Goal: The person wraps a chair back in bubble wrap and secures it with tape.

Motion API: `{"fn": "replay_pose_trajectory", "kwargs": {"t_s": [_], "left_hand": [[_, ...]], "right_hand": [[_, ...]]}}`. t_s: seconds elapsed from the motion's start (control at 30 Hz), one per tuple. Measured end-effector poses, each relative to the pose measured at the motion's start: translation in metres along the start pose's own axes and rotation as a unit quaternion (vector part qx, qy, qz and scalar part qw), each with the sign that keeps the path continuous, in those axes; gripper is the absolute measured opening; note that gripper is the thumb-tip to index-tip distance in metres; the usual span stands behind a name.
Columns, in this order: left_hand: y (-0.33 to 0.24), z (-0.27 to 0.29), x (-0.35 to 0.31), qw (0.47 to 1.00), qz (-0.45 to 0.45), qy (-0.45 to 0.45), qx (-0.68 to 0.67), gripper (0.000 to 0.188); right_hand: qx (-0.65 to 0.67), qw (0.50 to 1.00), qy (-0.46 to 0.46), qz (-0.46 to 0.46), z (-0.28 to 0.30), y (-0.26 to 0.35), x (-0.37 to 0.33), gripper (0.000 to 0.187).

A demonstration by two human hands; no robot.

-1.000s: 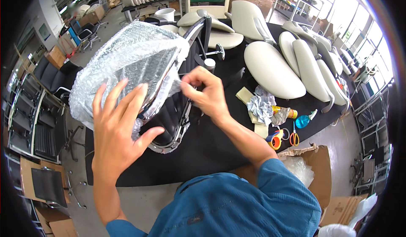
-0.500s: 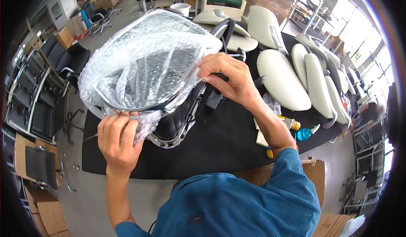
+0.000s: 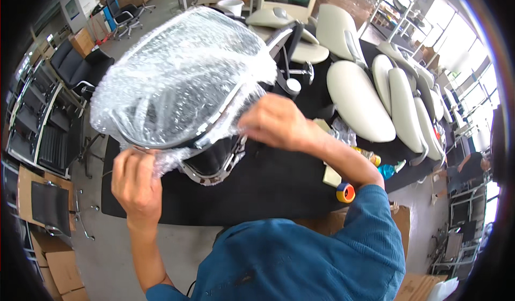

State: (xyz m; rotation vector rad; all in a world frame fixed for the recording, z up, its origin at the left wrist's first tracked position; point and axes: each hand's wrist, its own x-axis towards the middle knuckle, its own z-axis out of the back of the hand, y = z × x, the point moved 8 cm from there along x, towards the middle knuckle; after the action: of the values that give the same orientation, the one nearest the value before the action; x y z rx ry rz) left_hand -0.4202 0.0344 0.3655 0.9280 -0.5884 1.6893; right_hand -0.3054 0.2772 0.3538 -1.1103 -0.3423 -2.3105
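Clear bubble wrap (image 3: 188, 59) covers a large dark chair part with a bright chrome rim (image 3: 206, 140). Below the wrap's near edge shows its glossy black underside (image 3: 208, 164). My left hand (image 3: 137, 185) is closed on a bunched edge of the bubble wrap at the near left corner. At the right side, my right hand (image 3: 279, 121) has its fingers bent together against the wrap's loose edge; motion smears it, and its fingertips are partly hidden.
Several cream chair pads (image 3: 359, 100) cover the right of the black table (image 3: 257, 193). A tape roll (image 3: 346, 192) and a blue bottle (image 3: 387, 170) lie near my right elbow. Black office chairs (image 3: 80, 62) stand at left. Another person (image 3: 465, 169) is at far right.
My right hand has moved down, drawing the wrap's right edge lower along the rim. The wrapped part and my left hand have shifted a little left. The tape roll shows more fully.
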Motion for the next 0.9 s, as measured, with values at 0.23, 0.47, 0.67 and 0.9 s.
{"fn": "replay_pose_trajectory", "kwargs": {"t_s": [0.23, 0.47, 0.67, 0.9], "left_hand": [[0.003, -0.028, -0.028, 0.997, -0.038, -0.033, 0.058, 0.026], [-0.005, -0.047, -0.049, 0.996, 0.008, -0.025, 0.089, 0.018], [-0.014, -0.053, -0.072, 0.994, 0.056, -0.042, 0.083, 0.024], [-0.003, -0.031, -0.074, 0.989, 0.055, -0.051, 0.132, 0.023]], "right_hand": [[0.001, 0.983, -0.175, -0.062, -0.052, -0.025, -0.026, 0.034], [0.011, 0.952, -0.293, -0.083, -0.062, -0.017, -0.037, 0.039], [0.070, 0.963, -0.214, -0.149, -0.032, 0.028, -0.109, 0.044], [-0.141, 0.695, 0.024, -0.704, 0.070, -0.004, -0.457, 0.023]]}}
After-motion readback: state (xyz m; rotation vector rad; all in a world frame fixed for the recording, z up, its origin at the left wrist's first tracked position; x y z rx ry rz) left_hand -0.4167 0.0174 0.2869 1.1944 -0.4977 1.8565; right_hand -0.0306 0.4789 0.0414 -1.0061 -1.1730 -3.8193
